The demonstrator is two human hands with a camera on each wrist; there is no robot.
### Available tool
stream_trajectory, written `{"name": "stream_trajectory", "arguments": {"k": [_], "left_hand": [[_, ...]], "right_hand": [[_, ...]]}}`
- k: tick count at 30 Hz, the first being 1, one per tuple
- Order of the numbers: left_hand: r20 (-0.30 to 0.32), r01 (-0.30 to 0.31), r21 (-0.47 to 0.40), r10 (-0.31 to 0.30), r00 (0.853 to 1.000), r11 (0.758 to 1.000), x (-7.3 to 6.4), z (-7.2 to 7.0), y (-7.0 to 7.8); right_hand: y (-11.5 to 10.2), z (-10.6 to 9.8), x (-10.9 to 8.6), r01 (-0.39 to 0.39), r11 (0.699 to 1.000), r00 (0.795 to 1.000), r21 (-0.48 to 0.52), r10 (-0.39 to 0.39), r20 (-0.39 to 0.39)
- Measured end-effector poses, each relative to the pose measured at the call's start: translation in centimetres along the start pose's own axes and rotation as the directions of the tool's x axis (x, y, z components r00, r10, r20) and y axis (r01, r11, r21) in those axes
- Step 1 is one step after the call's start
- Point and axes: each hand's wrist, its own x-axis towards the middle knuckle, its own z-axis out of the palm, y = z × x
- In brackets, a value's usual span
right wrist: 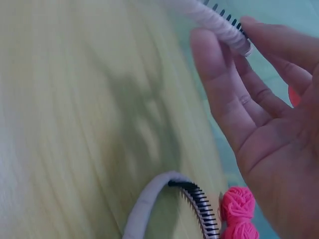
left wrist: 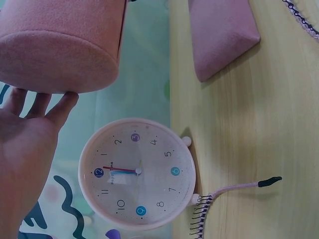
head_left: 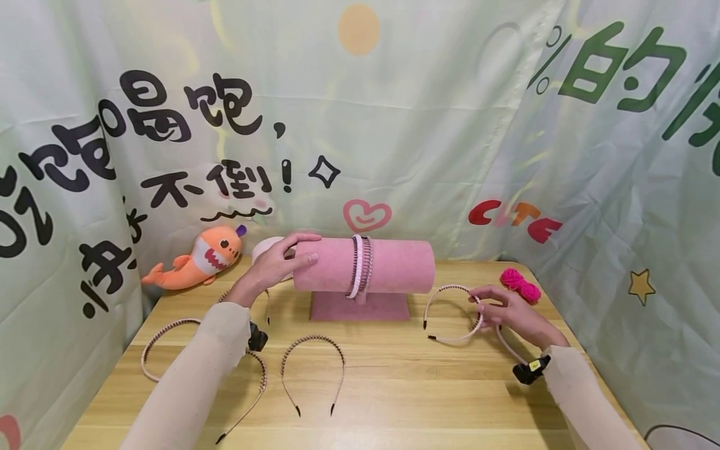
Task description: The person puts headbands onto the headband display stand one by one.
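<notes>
Right hand [head_left: 513,312] pinches a pale headband [head_left: 450,287] between thumb and fingers, near the right end of the pink roll [head_left: 402,265] but off it; the left hand [head_left: 275,264] rests fairly straight fingers on the roll's left end. At least two bands [head_left: 357,265] already circle the roll's middle. The work looks partly done: the pinched one is not yet on, and several loose headbands [head_left: 313,338] lie on the table [head_left: 394,400].

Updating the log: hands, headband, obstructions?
Left hand touching left end of pink roll. Right hand pinching headband above table. No visible obstruction between headband and roll.
</notes>
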Motion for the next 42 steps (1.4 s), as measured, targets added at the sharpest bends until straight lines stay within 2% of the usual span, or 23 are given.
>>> {"name": "stream_trajectory", "arguments": {"k": [7, 23, 30, 42], "left_hand": [[0.01, -0.004, -0.003, 0.004, 1.0, 1.0, 0.0, 0.0, 0.0], [-0.004, -0.011, 0.013, 0.011, 1.0, 1.0, -0.1, -0.1, -0.1], [-0.01, -0.01, 0.028, 0.011, 1.0, 1.0, -0.1, -0.1, -0.2], [0.001, -0.017, 0.007, 0.017, 1.0, 1.0, 0.0, 0.0, -0.1]], "right_hand": [[-0.5, 0.5, 0.2, 0.022, 0.998, 0.999, 0.058, -0.02, -0.036], [-2.4, 1.2, 0.7, 0.091, 0.995, 0.99, 0.031, -0.087, -0.111], [-3.9, 1.5, 0.6, 0.135, 0.99, 0.981, 0.025, -0.131, -0.141], [-6.9, 2.4, 0.9, 0.15, 0.988, 0.97, -0.025, -0.152, -0.191]]}}
